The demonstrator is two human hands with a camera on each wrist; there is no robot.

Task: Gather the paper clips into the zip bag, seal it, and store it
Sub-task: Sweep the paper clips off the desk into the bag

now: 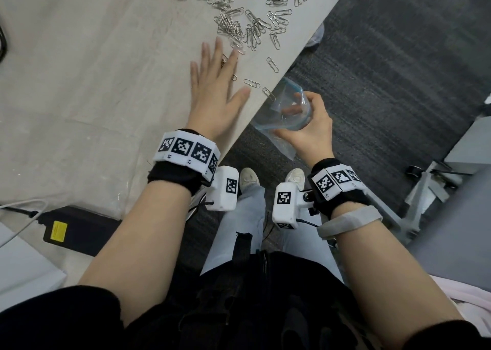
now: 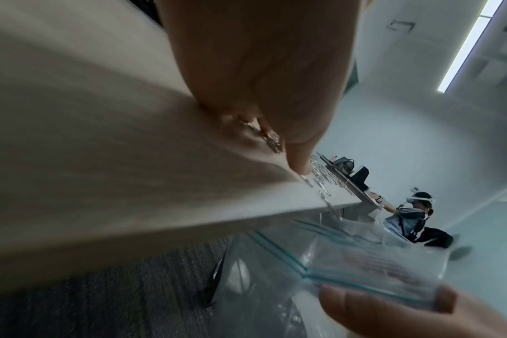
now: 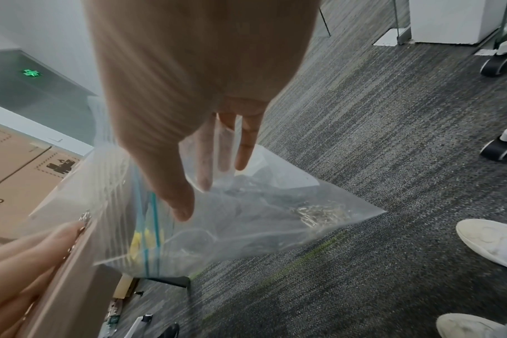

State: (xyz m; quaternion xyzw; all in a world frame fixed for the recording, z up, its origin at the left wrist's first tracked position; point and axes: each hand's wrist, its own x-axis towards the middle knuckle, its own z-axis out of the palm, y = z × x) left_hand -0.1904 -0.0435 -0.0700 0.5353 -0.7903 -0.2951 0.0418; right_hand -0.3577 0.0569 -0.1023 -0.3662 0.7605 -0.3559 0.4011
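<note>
The paper clips (image 1: 233, 17) are lying scattered in a loose heap on the far part of the bench (image 1: 79, 70), with a few stragglers trailing toward its near edge, one sitting right at the rim beside the bag's mouth. Some clips are already lying in the bottom corner of the zip bag (image 3: 246, 205), as the right wrist view is showing.

The zip bag is hanging just off the bench edge, over the carpet (image 1: 385, 70), its blue-lined mouth standing open and facing the bench. The right hand (image 1: 310, 126) is holding it there, thumb outside and fingers (image 3: 243, 141) curled in around the opening, clamped on the plastic.

The left hand (image 1: 215, 94) is lying flat on the bench, palm down, fingers straight and slightly apart, with a few clips showing between and under them near the fingertips.

A black power brick (image 1: 77, 230) with a yellow label is sitting at the bench's near left corner, and the person's white shoes (image 1: 249, 177) are standing on the carpet below.
</note>
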